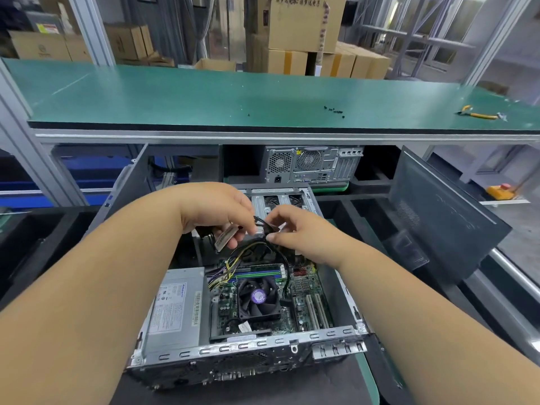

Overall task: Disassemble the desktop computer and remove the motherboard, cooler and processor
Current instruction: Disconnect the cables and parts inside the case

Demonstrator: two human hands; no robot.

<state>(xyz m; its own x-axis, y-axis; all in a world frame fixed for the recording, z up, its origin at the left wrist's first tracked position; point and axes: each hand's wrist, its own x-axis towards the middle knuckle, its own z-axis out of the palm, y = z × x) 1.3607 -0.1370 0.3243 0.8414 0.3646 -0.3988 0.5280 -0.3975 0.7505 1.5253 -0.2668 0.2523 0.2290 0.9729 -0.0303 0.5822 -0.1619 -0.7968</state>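
left hand [217, 213]: we curl our fingers around a small flat silver part with a label [224, 239], held over the far half of the open case; the part's lower end pokes out below the fingertips.
right hand [295, 226]: we pinch a black connector [267, 229] on the cable bundle between thumb and forefinger; the other fingers are loosely curled.
gap: the two hands' fingertips almost meet above the drive bay area; the connector sits right between them.
cable bundle [257, 252]: black and yellow wires run down from the pinch point to the motherboard's far edge.
desktop computer [248, 343]: it lies on its side, lid off, on the lower shelf near us, rear panel facing us.
motherboard [304, 305]: seated in the case, right of the power supply.
cooler [257, 296]: black fan with a purple hub sticker, mounted mid-board, well below both hands, untouched.
processor: we can't see it.
power supply [175, 308]: silver box in the near-left corner of the case.
side panel [438, 214]: leans upright to the right of the case.
worktop [175, 95]: green mat; loose screws [334, 111] right of centre, yellow-handled pliers [479, 114] near the right edge.
second tower [312, 165]: under the worktop, behind our case.
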